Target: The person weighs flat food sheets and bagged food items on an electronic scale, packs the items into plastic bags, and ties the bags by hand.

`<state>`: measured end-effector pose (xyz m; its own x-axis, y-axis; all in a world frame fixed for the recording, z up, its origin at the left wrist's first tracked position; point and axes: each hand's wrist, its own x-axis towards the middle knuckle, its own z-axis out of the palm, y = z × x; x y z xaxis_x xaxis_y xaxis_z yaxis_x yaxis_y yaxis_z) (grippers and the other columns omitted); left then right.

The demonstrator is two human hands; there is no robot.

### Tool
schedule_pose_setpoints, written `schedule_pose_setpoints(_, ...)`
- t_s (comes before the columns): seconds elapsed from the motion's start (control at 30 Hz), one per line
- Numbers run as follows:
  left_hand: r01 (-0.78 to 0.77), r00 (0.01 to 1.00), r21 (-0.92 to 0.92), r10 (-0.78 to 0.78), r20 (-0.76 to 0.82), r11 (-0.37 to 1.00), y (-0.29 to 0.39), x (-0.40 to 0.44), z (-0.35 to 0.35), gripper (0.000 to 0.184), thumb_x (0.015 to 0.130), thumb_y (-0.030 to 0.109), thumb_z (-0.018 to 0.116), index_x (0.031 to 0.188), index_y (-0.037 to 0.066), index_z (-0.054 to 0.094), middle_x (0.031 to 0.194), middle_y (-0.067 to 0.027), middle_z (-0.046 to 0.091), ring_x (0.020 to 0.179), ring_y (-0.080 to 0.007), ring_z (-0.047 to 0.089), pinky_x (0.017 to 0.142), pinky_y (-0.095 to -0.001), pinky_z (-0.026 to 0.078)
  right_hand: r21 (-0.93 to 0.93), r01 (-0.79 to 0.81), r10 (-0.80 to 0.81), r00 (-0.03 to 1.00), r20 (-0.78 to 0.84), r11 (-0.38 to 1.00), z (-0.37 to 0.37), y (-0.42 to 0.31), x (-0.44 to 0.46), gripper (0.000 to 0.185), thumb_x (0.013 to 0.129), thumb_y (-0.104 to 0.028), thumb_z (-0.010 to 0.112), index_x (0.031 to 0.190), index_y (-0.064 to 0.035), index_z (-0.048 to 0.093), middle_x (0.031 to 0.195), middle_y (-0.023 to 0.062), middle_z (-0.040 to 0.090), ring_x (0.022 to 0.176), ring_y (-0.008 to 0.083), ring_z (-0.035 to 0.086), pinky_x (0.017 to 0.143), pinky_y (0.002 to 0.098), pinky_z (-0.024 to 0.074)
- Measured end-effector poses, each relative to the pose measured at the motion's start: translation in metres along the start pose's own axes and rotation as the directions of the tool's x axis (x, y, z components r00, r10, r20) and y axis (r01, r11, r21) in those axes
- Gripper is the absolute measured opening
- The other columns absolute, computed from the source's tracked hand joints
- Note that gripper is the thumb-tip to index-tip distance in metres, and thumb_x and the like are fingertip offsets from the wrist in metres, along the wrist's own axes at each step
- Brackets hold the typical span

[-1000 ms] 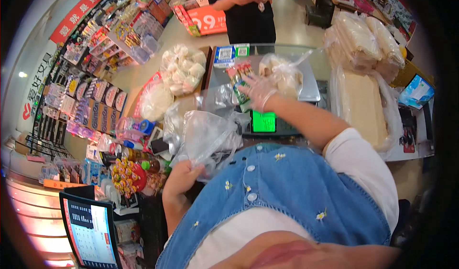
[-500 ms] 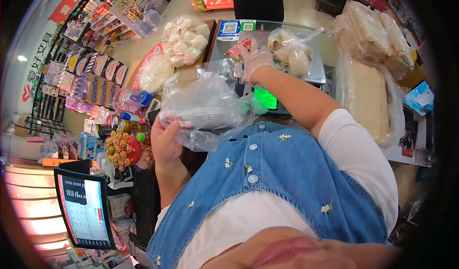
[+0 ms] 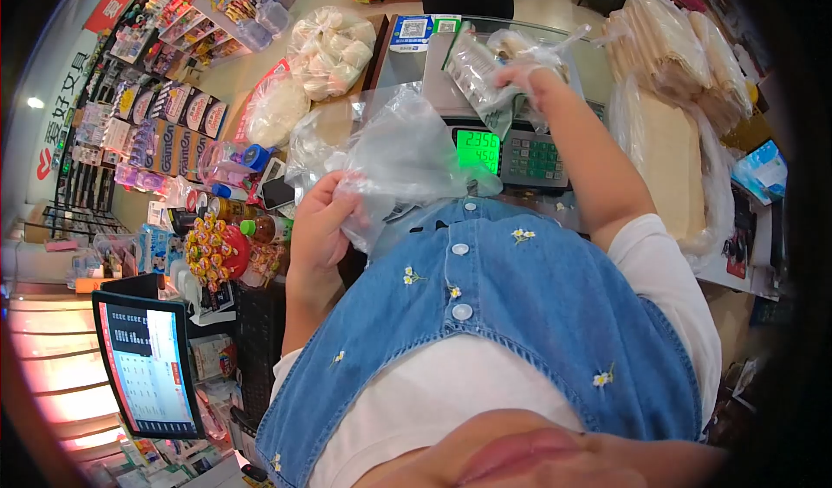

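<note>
Left hand (image 3: 328, 217) clasps a plastic bag (image 3: 403, 146); right hand (image 3: 532, 82), fingertips unclear, apparently pinches a packet (image 3: 474, 68) above the scale (image 3: 530, 159). Packet handling appears in hand; next move calls for firm grip.

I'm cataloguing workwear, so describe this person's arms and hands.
The forearms are bare below short, plain white sleeves, worn under a blue denim garment. The left hand shows no glove; whether thin clear plastic covers the right hand is hard to tell.
</note>
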<state>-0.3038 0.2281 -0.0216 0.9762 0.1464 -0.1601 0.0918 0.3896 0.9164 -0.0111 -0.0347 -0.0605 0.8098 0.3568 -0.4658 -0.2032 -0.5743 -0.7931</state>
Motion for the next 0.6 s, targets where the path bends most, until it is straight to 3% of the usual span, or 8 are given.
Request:
schedule_pose_setpoints(0.1,-0.031,0.997,-0.14,0.041,0.065,0.99,0.005,0.016,0.016,0.029,0.09,0.005,0.056,0.118,-0.001,0.053,0.088,-0.0055,0.059,0.075,-0.0138,0.059,0.065,-0.0267,0.052,0.801,0.015,-0.2,0.971,0.131,0.598,-0.008,0.044,-0.012,0.054,0.071,-0.016,0.067,0.12,0.0017,0.055,0.117,0.0151,0.061,0.106,0.027,0.061,0.09,0.0436,0.0508)
schedule_pose_setpoints(0.13,-0.066,0.992,-0.232,0.089,0.091,0.97,0.005,0.023,0.018,0.028,0.089,0.004,0.056,0.116,0.0,0.053,0.091,-0.0054,0.06,0.076,-0.0143,0.06,0.066,-0.0275,0.052,0.8,0.004,-0.193,0.971,0.139,0.6,-0.006,0.052,-0.021,0.054,0.071,-0.016,0.067,0.12,0.0017,0.055,0.117,0.0151,0.061,0.106,0.027,0.061,0.09,0.0436,0.0508)
schedule_pose_setpoints(0.2,-0.087,0.988,-0.329,0.125,0.096,0.94,0.006,0.035,0.026,0.027,0.088,0.003,0.056,0.115,0.001,0.053,0.095,-0.0052,0.061,0.076,-0.0147,0.061,0.068,-0.0284,0.052,0.928,0.251,-0.591,0.806,-0.043,0.275,0.0,0.025,-0.088,0.058,0.073,-0.015,0.067,0.125,0.0028,0.051,0.122,0.0151,0.058,0.11,0.0285,0.059,0.091,0.0459,0.0506)
schedule_pose_setpoints(0.33,-0.065,0.996,-0.463,0.088,0.028,0.884,0.022,0.05,0.064,0.024,0.091,0.003,0.052,0.115,0.003,0.052,0.095,-0.0049,0.061,0.079,-0.0151,0.062,0.069,-0.0292,0.053,0.939,0.236,-0.574,0.817,-0.053,0.25,0.007,0.021,-0.132,0.065,0.073,-0.017,0.069,0.131,0.0022,0.045,0.123,0.0148,0.057,0.111,0.0298,0.058,0.093,0.0461,0.0494)
schedule_pose_setpoints(0.4,-0.056,0.996,-0.464,0.082,0.037,0.884,0.022,0.063,0.075,0.023,0.092,0.004,0.05,0.115,0.003,0.052,0.095,-0.0051,0.061,0.08,-0.0149,0.062,0.07,-0.0294,0.053,0.989,0.131,-0.616,0.785,-0.063,0.066,0.023,0.007,-0.154,0.073,0.069,-0.008,0.07,0.136,-0.0047,0.041,0.123,0.0185,0.057,0.114,0.0338,0.057,0.098,0.0503,0.0471)
schedule_pose_setpoints(0.47,0.066,0.943,-0.555,0.129,0.305,0.83,0.017,0.075,0.071,0.025,0.093,0.007,0.049,0.118,0.003,0.051,0.1,-0.0065,0.061,0.087,-0.0158,0.063,0.073,-0.0304,0.054,0.975,0.212,-0.69,0.715,-0.109,0.066,0.039,0.012,-0.145,0.078,0.069,-0.005,0.074,0.138,-0.0059,0.037,0.124,0.0154,0.057,0.113,0.0301,0.057,0.098,0.0458,0.0475)
schedule_pose_setpoints(0.5,0.079,0.939,-0.542,0.121,0.323,0.837,0.015,0.079,0.067,0.025,0.093,0.007,0.049,0.118,0.003,0.051,0.1,-0.0065,0.061,0.087,-0.0158,0.063,0.073,-0.0304,0.054,0.866,0.427,-0.686,0.712,-0.146,0.259,0.047,0.018,-0.142,0.075,0.07,-0.004,0.075,0.136,-0.0061,0.04,0.123,0.0128,0.059,0.112,0.0269,0.058,0.098,0.0424,0.0473)
schedule_pose_setpoints(0.6,0.174,0.854,-0.549,0.153,0.498,0.817,0.018,0.083,0.072,0.027,0.094,0.01,0.048,0.12,0.002,0.05,0.104,-0.0077,0.061,0.091,-0.0155,0.061,0.075,-0.0298,0.053,0.42,0.891,-0.858,0.346,-0.38,0.173,0.063,0.025,-0.134,0.041,0.078,-0.005,0.072,0.117,-0.0051,0.06,0.116,0.0068,0.063,0.109,0.0211,0.059,0.096,0.0349,0.0463)
